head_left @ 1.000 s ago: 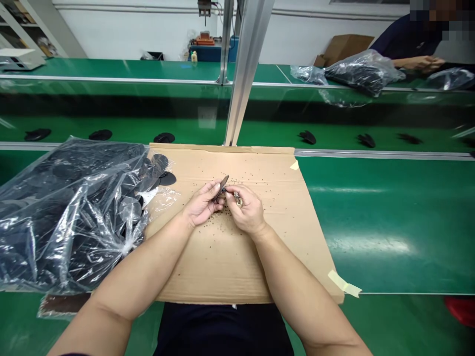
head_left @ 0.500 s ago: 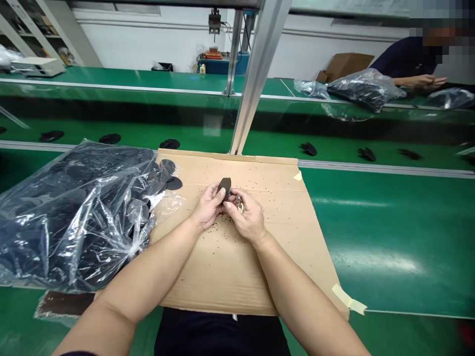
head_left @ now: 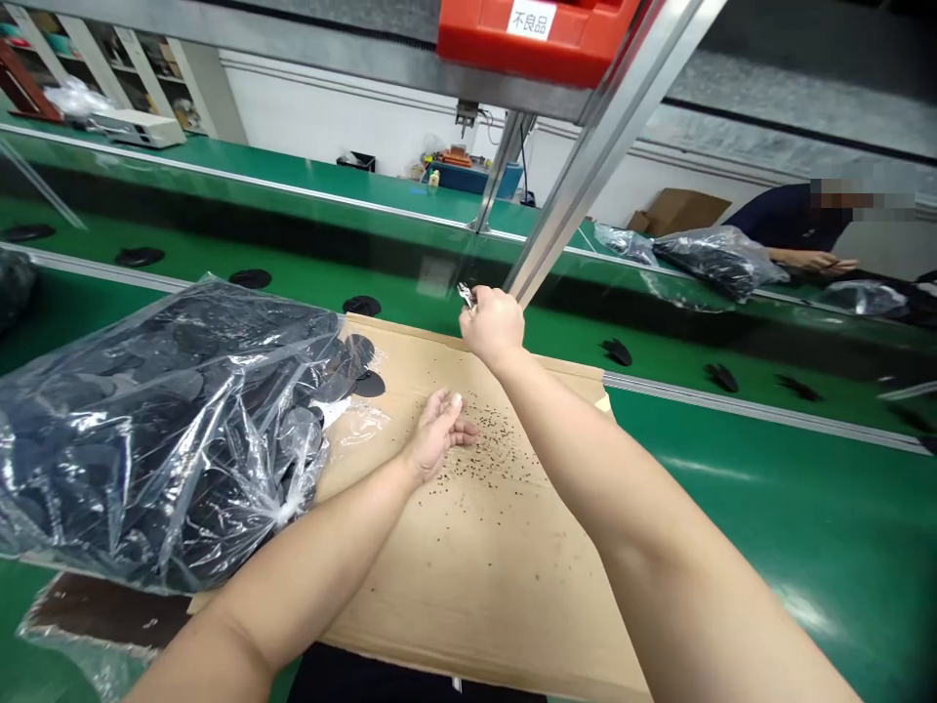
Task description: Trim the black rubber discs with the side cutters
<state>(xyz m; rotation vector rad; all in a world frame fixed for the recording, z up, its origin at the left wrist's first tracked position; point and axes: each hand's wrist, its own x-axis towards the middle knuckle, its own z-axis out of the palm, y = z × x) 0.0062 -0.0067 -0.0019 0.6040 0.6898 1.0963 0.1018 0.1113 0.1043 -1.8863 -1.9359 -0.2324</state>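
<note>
My right hand (head_left: 496, 327) is raised over the far edge of the cardboard sheet (head_left: 454, 586), its fingers closed round small metal nippers (head_left: 466, 294). Only the tool's shiny tip shows past the fist. My left hand (head_left: 443, 434) hovers above the middle of the cardboard, fingers apart and nothing in them. Many tiny black scraps (head_left: 487, 464) are scattered beside and under it. To the left lies a large clear bag (head_left: 183, 420) full of dark flat oval pieces. A few such pieces (head_left: 368, 384) spill from its mouth onto the cardboard.
Beyond the cardboard, dark pieces (head_left: 251, 279) lie spaced along a green belt (head_left: 410, 317). A slanted metal post (head_left: 615, 146) rises close to my right hand. Overhead hangs a red bin (head_left: 542, 44). Across the belt a person (head_left: 776, 220) works near plastic bags (head_left: 721, 259).
The dark oval piece has left my left hand, which has opened. My right hand has moved up and forward with the nippers. The view has tilted, bringing the red bin into sight.
</note>
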